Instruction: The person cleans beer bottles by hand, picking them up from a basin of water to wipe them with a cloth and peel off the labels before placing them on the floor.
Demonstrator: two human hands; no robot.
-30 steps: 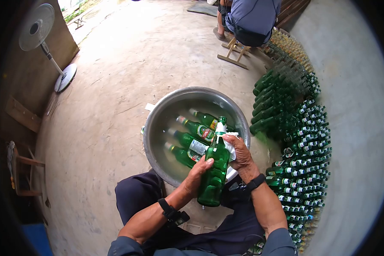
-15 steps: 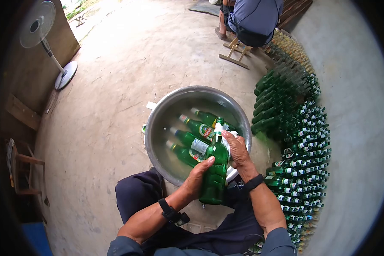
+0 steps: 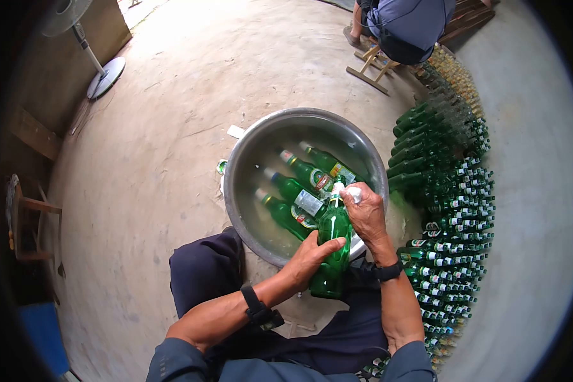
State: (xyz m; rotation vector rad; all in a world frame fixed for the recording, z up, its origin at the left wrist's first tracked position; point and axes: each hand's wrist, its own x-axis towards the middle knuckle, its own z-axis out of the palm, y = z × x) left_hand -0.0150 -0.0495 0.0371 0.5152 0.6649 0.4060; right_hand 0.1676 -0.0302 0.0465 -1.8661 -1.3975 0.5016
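Note:
A green glass beer bottle (image 3: 333, 239) stands tilted in front of me, its base toward my lap and its neck over the basin. My left hand (image 3: 313, 258) is wrapped round the bottle's body, thumb across the front. At the neck, by the white neck label, my right hand (image 3: 368, 213) is closed on a crumpled white cloth (image 3: 354, 193). The cloth is mostly hidden by the fingers. Below lies a round metal basin (image 3: 307, 111) of cloudy water. Several labelled green bottles (image 3: 291, 188) rest in it side by side.
Many green bottles (image 3: 449, 245) stand packed along the right wall, with others lying stacked (image 3: 410, 140) farther off. Ahead, a person (image 3: 407, 25) sits on a wooden stool (image 3: 369, 70). A floor fan (image 3: 105, 76) and a wooden chair (image 3: 38, 204) are on the left.
My right hand has turned over at the bottle's neck, and the white cloth now shows above its fingers. My left hand still grips the body. The view has shifted slightly.

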